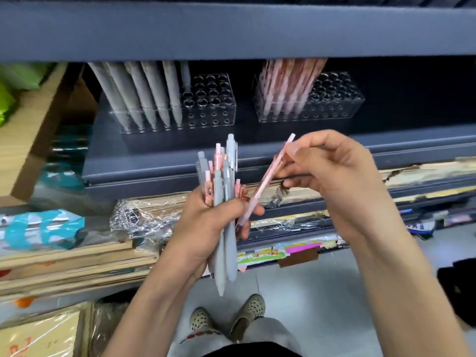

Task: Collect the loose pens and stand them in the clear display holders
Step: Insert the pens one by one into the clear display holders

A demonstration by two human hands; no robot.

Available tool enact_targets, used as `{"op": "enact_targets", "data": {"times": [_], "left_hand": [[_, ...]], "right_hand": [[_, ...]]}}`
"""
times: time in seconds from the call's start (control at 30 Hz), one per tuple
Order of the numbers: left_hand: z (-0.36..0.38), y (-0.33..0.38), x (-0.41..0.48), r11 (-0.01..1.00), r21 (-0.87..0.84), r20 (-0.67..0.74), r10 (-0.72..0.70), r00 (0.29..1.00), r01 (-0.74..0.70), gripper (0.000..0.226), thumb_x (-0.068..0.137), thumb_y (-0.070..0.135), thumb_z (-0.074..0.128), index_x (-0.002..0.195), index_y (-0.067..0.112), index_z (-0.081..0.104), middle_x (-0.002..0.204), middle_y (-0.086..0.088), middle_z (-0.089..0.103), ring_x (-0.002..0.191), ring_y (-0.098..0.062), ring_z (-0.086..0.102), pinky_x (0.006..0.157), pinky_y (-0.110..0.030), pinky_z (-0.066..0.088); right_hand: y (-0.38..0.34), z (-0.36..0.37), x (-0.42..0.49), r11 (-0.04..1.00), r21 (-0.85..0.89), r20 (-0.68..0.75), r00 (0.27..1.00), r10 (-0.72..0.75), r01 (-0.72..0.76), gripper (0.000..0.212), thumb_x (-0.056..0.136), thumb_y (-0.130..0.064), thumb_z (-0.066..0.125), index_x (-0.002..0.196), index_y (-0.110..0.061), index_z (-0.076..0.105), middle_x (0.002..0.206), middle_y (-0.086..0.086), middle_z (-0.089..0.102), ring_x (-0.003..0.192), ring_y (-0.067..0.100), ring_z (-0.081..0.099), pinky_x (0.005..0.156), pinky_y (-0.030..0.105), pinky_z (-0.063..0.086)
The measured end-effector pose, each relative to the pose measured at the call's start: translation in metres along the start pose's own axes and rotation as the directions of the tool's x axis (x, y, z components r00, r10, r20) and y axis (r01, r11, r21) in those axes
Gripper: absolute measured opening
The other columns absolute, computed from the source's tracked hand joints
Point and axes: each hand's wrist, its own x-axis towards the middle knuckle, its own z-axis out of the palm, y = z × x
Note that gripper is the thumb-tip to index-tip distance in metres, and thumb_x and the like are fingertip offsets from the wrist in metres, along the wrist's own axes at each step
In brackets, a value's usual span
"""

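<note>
Grey floor (322,292) beneath dark shelf (231,158)

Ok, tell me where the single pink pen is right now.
The pink pen is held slanted in the right hand, right of centre, its lower tip touching the pen bundle in the left hand.

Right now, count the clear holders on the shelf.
2. The left holder has grey pens in its left part; the right holder has pink pens in its left part. The shelf above may hide more.
</note>
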Motion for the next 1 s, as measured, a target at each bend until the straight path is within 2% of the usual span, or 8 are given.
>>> {"op": "enact_targets", "data": {"times": [0.13,0.2,0.33,0.5,0.67,0.8,0.93,1.0], "left_hand": [[0.014,-0.003,0.004,1.0,-0.009,-0.006,0.012,1.0,-0.012,0.02,0.071,0.004,0.062,0.083,-0.011,0.06,0.074,-0.018,0.073,0.042,-0.018,0.053,0.041,-0.024,0.044],[0.022,-0.003,0.007,0.999,-0.019,-0.025,0.025,0.999,-0.026,0.016,0.07,0.004,0.062,0.08,-0.009,0.063,0.073,-0.018,0.073,0.041,-0.018,0.052,0.041,-0.024,0.044],[0.048,-0.004,0.013,0.996,-0.061,-0.056,0.054,0.997,-0.058,0.017,0.069,0.004,0.064,0.067,0.019,0.072,0.075,-0.019,0.074,0.043,-0.02,0.053,0.045,-0.026,0.047],[0.084,-0.012,0.019,0.99,-0.092,-0.126,0.094,0.988,-0.106,0.008,0.071,0.004,0.064,0.077,0.008,0.066,0.073,-0.018,0.073,0.043,-0.02,0.053,0.044,-0.024,0.047],[0.1,-0.024,0.024,0.984,-0.107,-0.313,0.099,0.945,-0.139,0.013,0.071,0.008,0.067,0.082,0.006,0.061,0.072,-0.014,0.07,0.043,-0.017,0.048,0.042,-0.022,0.042],[0.102,-0.026,0.023,0.98,-0.121,-0.377,0.103,0.921,-0.159,0.013,0.072,0.009,0.067,0.082,0.007,0.061,0.067,-0.01,0.064,0.044,-0.016,0.047,0.042,-0.023,0.042],[0.106,-0.024,0.023,0.975,-0.127,-0.417,0.116,0.901,-0.184,0.013,0.075,0.005,0.068,0.084,0.006,0.059,0.066,-0.009,0.063,0.044,-0.016,0.046,0.042,-0.023,0.042],[0.108,-0.024,0.024,0.975,-0.116,-0.43,0.121,0.895,-0.188,0.012,0.075,0.005,0.068,0.083,0.006,0.058,0.066,-0.009,0.063,0.044,-0.017,0.046,0.042,-0.024,0.042]], "right_hand": [[0.007,-0.014,-0.002,0.991,0.119,0.153,0.988,0.035,-0.054,0.037,0.076,-0.009,0.072,0.111,-0.002,0.062,0.093,0.026,0.07,0.068,0.023,0.065,0.064,0.028,0.055],[0.011,-0.025,0.002,0.998,0.062,0.22,0.975,0.017,-0.032,0.037,0.073,-0.01,0.073,0.109,-0.004,0.065,0.09,0.023,0.071,0.07,0.021,0.065,0.067,0.027,0.055],[0.009,-0.051,0.014,0.996,-0.05,0.293,0.955,-0.05,0.068,0.03,0.074,-0.008,0.074,0.102,-0.005,0.065,0.083,0.012,0.073,0.072,0.023,0.067,0.071,0.032,0.057],[0.003,-0.077,0.029,0.99,-0.033,0.387,0.915,-0.112,0.135,0.028,0.073,-0.013,0.076,0.099,-0.009,0.066,0.087,0.015,0.073,0.073,0.023,0.068,0.071,0.03,0.058],[-0.005,-0.098,0.057,0.968,0.071,0.148,0.957,-0.25,0.242,0.019,0.079,-0.005,0.074,0.094,-0.013,0.065,0.081,0.008,0.073,0.073,0.02,0.071,0.067,0.024,0.055],[-0.015,-0.108,0.088,0.917,0.043,-0.099,0.915,-0.391,0.397,0.017,0.082,0.003,0.066,0.088,-0.011,0.059,0.075,-0.001,0.071,0.076,0.022,0.07,0.076,0.034,0.058],[-0.019,-0.102,0.111,0.868,0.044,-0.127,0.864,-0.487,0.495,0.014,0.082,0.006,0.062,0.094,0.0,0.057,0.078,0.003,0.069,0.081,0.025,0.068,0.082,0.04,0.058],[-0.018,-0.097,0.122,0.869,-0.06,-0.133,0.859,-0.494,0.49,0.01,0.083,0.003,0.063,0.091,-0.003,0.061,0.081,0.008,0.07,0.079,0.021,0.069,0.084,0.041,0.057]]}}
